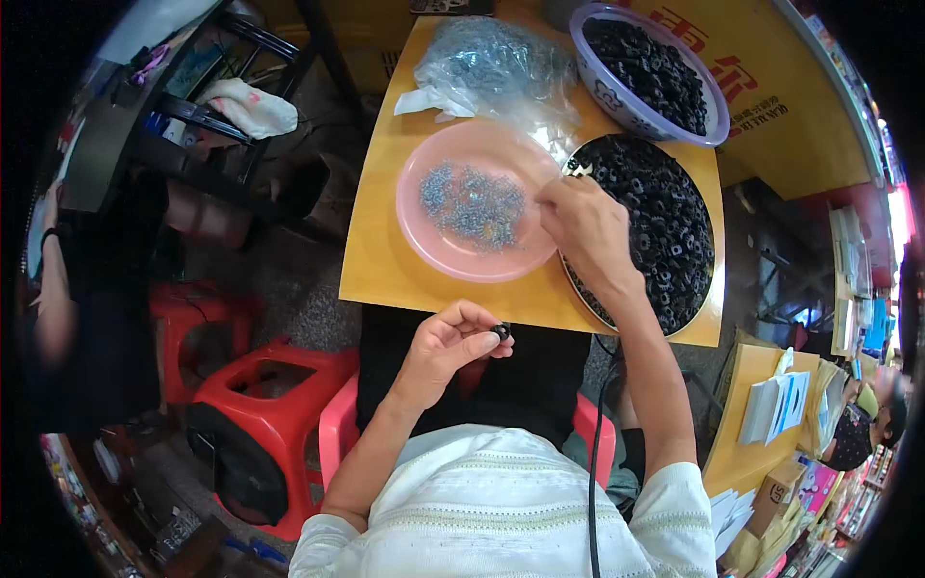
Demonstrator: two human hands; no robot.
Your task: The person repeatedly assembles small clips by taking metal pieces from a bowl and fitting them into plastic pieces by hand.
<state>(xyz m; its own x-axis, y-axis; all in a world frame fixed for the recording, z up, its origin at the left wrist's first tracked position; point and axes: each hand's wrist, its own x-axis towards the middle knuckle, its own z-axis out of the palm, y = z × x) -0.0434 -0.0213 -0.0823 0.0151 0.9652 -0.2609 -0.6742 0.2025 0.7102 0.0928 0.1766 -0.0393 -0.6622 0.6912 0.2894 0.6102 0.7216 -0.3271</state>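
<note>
- Left hand (448, 349): in front of the near edge of the bench (381, 275), thumb and fingers closed on a small black part (501, 330); the part sits at the fingertips.
- Right hand (590, 223): above the bench, fingers bent together at the right side of the pink bowl (453, 264), its wrist over the edge of the round tray (576, 167). Whether it grasps anything cannot be told; the fingertips are blurred.
- Pink bowl: on the bench, left of the right hand; it holds many small silvery pieces (472, 204), spread loosely over its bottom.
- Round tray: on the bench, right of the pink bowl, loaded with black plastic parts (670, 231).
- Purple basin (617, 104): at the far right corner, behind the tray, also filled with black parts.
- Clear plastic bag (491, 72): behind the pink bowl, with greyish contents too indistinct to identify.
- Seating: the person sits at the bench on a pink chair (337, 424); a red stool (275, 405) stands to the left.
- Black cable (594, 462): runs down in front of the person's white top (482, 511).
</note>
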